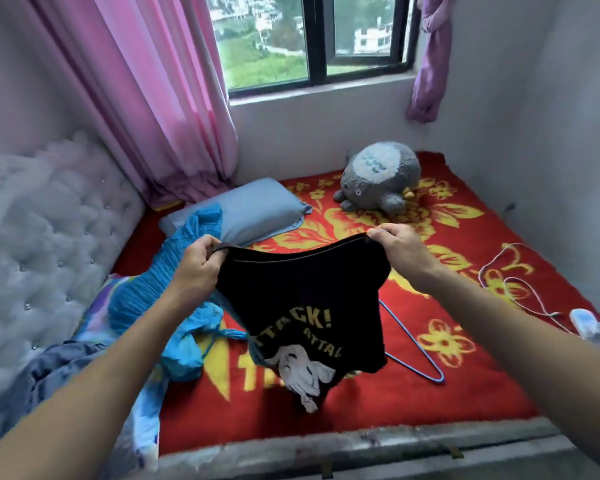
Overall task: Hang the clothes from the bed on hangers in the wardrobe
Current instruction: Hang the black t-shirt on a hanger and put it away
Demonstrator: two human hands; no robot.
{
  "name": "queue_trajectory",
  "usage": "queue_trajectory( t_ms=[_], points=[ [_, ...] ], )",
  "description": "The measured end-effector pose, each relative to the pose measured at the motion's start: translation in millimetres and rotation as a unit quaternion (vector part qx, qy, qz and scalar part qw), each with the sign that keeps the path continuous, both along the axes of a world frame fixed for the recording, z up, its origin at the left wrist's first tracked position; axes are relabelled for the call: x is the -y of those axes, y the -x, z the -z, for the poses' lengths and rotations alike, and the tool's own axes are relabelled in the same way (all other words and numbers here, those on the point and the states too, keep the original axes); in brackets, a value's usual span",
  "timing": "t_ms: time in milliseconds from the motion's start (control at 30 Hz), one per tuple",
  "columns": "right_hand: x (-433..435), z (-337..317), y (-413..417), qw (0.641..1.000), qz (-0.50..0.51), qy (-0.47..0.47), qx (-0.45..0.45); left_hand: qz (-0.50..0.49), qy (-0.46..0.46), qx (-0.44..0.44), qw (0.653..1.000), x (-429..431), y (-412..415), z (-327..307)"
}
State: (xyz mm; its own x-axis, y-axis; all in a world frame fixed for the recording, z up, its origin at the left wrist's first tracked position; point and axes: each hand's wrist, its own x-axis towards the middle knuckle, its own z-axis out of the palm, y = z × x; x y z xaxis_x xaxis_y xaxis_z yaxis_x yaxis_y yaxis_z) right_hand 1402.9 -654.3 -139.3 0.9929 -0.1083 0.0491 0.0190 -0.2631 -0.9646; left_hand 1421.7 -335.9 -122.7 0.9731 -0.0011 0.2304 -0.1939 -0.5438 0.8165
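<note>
A black T-shirt (305,296) with yellow lettering and a white print hangs in the air above the bed, stretched between both hands. My left hand (196,263) pinches one end of its upper edge, and my right hand (400,249) pinches the other end. Its lower part hangs down toward the red blanket (378,393). A blue wire hanger (414,348) lies on the blanket, partly hidden behind the shirt. A bright blue crinkled garment (146,292) lies heaped on the bed to the left. A grey-blue garment (59,368) lies by the headboard.
A grey plush toy (378,178) and a blue-grey pillow (246,209) sit at the far side of the bed. A white cable (510,289) and power strip (591,325) lie at the right. Tufted headboard (39,220) on the left, pink curtain (160,98) and window behind.
</note>
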Motion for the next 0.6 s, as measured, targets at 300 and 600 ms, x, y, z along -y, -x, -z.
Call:
queue_trajectory(
  t_ms=[300,600],
  points=[
    [-36,-115,43,0.988,0.009,-0.143,0.054,-0.010,0.010,0.046,0.999,-52,35,-67],
    [-33,-72,76,0.997,-0.075,0.004,-0.019,-0.067,0.004,0.022,0.997,-61,51,-26]
  ],
)
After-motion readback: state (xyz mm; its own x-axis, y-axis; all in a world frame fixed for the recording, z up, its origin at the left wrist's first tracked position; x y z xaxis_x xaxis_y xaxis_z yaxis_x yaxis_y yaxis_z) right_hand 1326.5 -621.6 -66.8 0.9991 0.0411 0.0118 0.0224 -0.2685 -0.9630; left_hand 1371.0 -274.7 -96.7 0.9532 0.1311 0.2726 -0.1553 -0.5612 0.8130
